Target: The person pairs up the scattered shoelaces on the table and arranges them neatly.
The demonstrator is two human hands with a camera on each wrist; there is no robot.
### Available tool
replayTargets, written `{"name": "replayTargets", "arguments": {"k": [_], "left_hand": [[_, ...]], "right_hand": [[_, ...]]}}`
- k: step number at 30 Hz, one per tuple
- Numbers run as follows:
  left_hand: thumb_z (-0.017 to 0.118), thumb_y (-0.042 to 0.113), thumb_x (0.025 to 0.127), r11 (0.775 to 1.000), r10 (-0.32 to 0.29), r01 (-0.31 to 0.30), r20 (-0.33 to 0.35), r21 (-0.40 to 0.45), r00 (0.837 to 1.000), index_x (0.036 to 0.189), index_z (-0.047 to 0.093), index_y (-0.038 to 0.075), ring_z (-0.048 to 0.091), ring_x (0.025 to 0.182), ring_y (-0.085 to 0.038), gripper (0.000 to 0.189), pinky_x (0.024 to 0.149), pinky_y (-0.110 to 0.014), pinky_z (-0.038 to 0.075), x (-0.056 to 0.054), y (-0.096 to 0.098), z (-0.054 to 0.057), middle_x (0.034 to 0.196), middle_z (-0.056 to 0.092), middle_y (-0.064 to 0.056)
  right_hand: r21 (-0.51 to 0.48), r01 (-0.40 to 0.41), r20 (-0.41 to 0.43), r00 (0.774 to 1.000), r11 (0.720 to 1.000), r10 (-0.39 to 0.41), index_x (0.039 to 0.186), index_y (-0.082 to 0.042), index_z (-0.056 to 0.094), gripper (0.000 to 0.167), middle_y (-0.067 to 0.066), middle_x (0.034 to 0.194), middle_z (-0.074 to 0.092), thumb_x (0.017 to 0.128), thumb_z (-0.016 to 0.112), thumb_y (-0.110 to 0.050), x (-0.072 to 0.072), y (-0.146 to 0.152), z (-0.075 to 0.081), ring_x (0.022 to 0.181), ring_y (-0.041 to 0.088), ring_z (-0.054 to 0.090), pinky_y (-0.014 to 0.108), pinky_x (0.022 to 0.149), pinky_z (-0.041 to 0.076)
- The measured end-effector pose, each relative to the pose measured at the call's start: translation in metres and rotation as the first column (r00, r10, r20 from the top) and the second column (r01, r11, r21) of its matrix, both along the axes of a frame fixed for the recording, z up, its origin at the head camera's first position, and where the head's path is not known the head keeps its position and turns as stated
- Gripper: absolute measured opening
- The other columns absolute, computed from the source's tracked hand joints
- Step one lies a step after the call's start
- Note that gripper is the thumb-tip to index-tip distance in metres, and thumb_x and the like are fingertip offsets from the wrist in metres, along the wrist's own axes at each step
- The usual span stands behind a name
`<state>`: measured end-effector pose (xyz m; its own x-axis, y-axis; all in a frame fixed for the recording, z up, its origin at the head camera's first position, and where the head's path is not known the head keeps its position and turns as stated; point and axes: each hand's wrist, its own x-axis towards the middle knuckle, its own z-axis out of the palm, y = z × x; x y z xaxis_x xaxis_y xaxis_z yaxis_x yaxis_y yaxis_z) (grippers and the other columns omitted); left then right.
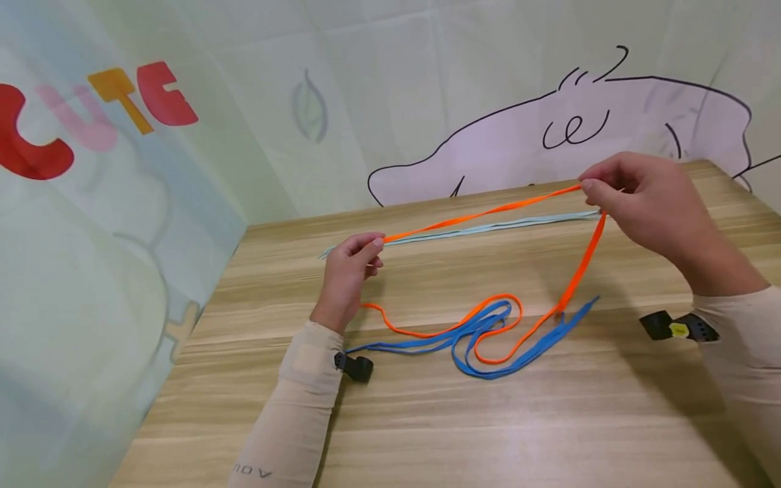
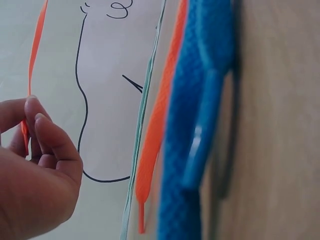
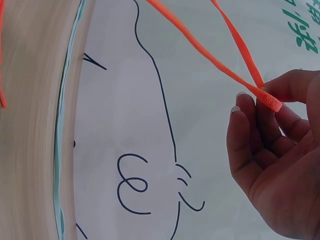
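Observation:
An orange shoelace (image 1: 488, 213) is stretched in the air between both hands. My left hand (image 1: 350, 274) pinches it near one end, between thumb and fingertips. At the upper right, my right hand (image 1: 649, 200) pinches a bend of the same lace; from there a length hangs down to the tabletop. In the right wrist view the folded orange lace (image 3: 270, 99) sticks out past the thumb. Below the hands, a loose orange stretch (image 1: 497, 362) winds over a blue shoelace (image 1: 488, 374) lying in curves. Behind, a pale blue-green shoelace (image 1: 470, 230) lies nearly straight.
The wood-grain table (image 1: 427, 434) carries all the laces. Its back edge meets a printed cloth backdrop (image 1: 366, 102) with a cartoon outline and coloured letters. Dark wrist cameras (image 1: 355, 367) are strapped at both sleeves.

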<state>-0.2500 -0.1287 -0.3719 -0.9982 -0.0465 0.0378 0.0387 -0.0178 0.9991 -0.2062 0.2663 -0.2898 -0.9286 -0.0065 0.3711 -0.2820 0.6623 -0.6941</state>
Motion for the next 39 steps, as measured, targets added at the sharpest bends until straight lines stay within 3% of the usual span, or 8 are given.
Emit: {"name": "replayTargets", "arguments": {"k": [6, 14, 22, 33, 39], "left_hand": [[0.07, 0.02, 0.097, 1.0, 0.012, -0.012, 0.006, -0.015, 1.0, 0.118, 0.07, 0.003, 0.06, 0.073, -0.013, 0.027, 0.075, -0.033, 0.053, -0.001, -0.002, 0.0, 0.097, 0.062, -0.003], [0.07, 0.019, 0.096, 0.999, 0.031, -0.031, 0.01, 0.011, 0.999, 0.124, 0.066, -0.003, 0.059, 0.071, -0.012, 0.036, 0.071, -0.029, 0.051, -0.005, -0.004, -0.002, 0.094, 0.062, -0.002], [0.07, 0.018, 0.096, 0.999, 0.046, -0.046, 0.011, 0.014, 0.999, 0.122, 0.066, -0.002, 0.059, 0.071, -0.012, 0.033, 0.069, -0.028, 0.051, -0.004, -0.006, -0.003, 0.093, 0.061, -0.001], [0.069, 0.018, 0.097, 0.998, 0.069, -0.069, 0.016, 0.008, 0.997, 0.119, 0.068, 0.0, 0.059, 0.07, -0.011, 0.028, 0.066, -0.025, 0.05, -0.006, -0.012, -0.003, 0.091, 0.061, -0.002], [0.07, 0.02, 0.097, 0.996, 0.086, -0.085, 0.033, -0.011, 0.996, 0.124, 0.065, -0.002, 0.059, 0.072, -0.011, 0.035, 0.068, -0.026, 0.05, -0.007, -0.015, -0.001, 0.095, 0.061, -0.003]], "right_hand": [[-0.045, 0.016, -0.017, 1.0, 0.999, -0.017, 0.106, -0.012, 0.071, 0.02, -0.011, 0.083, 0.069, 0.098, 0.065, -0.029, 0.0, 0.006, 0.004, 0.074, 0.011, 0.057, 0.024, 0.054, 0.039], [-0.077, 0.063, -0.014, 0.998, 0.995, -0.064, 0.105, -0.016, 0.072, 0.017, -0.017, 0.082, 0.067, 0.097, 0.065, -0.029, 0.0, 0.016, 0.008, 0.074, 0.003, 0.061, 0.02, 0.056, 0.041], [-0.196, 0.037, -0.05, 0.998, 0.98, -0.047, 0.099, -0.014, 0.074, 0.009, -0.015, 0.079, 0.07, 0.094, 0.067, -0.016, -0.002, 0.023, 0.009, 0.068, 0.0, 0.064, 0.016, 0.053, 0.041], [-0.226, 0.072, -0.058, 0.994, 0.971, -0.087, 0.095, -0.017, 0.074, 0.007, -0.019, 0.075, 0.068, 0.094, 0.067, -0.015, -0.01, 0.037, 0.007, 0.065, -0.001, 0.062, 0.012, 0.055, 0.044], [-0.225, 0.092, -0.053, 0.993, 0.97, -0.107, 0.093, -0.02, 0.073, 0.01, -0.022, 0.075, 0.068, 0.093, 0.066, -0.013, -0.013, 0.045, 0.004, 0.064, -0.004, 0.063, 0.011, 0.054, 0.044]]}}
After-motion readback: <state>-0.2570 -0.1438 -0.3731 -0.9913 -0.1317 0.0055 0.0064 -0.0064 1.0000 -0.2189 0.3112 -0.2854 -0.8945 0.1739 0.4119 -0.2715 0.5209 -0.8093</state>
